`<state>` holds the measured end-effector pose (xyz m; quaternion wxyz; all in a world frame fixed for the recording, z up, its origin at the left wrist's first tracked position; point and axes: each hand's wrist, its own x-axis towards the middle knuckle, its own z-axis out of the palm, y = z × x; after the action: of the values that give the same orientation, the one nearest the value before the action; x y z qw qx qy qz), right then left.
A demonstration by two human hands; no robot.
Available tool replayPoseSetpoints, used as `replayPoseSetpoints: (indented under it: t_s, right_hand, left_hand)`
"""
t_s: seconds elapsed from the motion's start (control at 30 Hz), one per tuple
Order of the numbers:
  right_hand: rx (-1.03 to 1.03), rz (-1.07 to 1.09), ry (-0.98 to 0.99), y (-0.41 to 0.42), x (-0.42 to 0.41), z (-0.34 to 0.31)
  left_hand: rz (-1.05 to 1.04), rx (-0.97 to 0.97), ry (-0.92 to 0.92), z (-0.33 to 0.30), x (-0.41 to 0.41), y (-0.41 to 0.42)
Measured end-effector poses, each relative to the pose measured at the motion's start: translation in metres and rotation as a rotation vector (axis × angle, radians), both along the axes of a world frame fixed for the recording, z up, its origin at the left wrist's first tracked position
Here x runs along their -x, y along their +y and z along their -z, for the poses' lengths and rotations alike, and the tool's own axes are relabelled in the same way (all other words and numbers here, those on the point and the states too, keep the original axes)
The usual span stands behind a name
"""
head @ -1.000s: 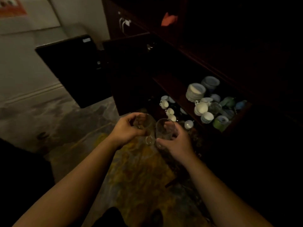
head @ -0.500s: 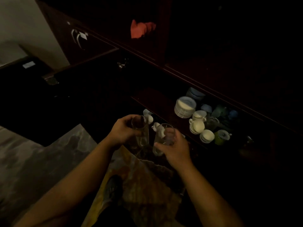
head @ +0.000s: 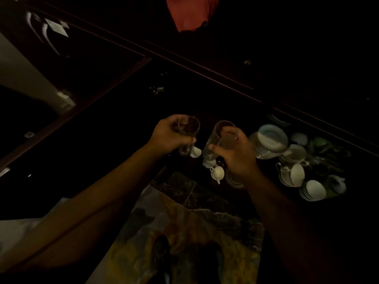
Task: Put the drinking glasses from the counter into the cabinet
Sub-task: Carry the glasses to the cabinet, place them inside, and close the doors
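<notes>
My left hand (head: 168, 136) grips a tall clear drinking glass (head: 188, 128), held upright with its mouth toward me. Beside it, my right hand (head: 240, 158) holds a second clear drinking glass (head: 222, 132), tilted slightly left. The two glasses are close together but apart. Both hang in front of the open dark wooden cabinet (head: 205, 78), just above its lower shelf. The room is very dim and the cabinet's inside is mostly black.
A stack of white plates (head: 268, 140), stacked saucers and white cups (head: 295, 173) fill the shelf to the right. Small white cups (head: 217, 173) sit below the glasses. The cabinet door (head: 82, 83) stands open at left. A red cloth (head: 190, 13) hangs above. A patterned floor (head: 184, 232) lies below.
The view has closed in on the cabinet and tipped downward. Both hands have carried the glasses forward, nearer the shelf with the crockery.
</notes>
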<state>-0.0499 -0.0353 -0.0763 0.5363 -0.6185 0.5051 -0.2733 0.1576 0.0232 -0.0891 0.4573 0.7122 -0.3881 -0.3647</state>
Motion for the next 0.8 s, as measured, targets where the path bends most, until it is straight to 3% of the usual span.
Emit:
replayPoseSetpoints:
  t_s: [0.3,0.53,0.8]
  right_hand:
    - [0.072,0.039,0.082,-0.109,-0.040,0.073]
    - [-0.063,0.137,0.062,-0.146,-0.061,0.113]
    - [-0.210,0.245,0.084,-0.165,-0.084,0.133]
  left_hand:
    - [0.028,0.032,0.141,0.062,-0.021,-0.106]
    - [-0.024,0.101,0.139,0.099,-0.042,-0.154]
    - [0.071,0.040,0.131,0.104,-0.060,-0.189]
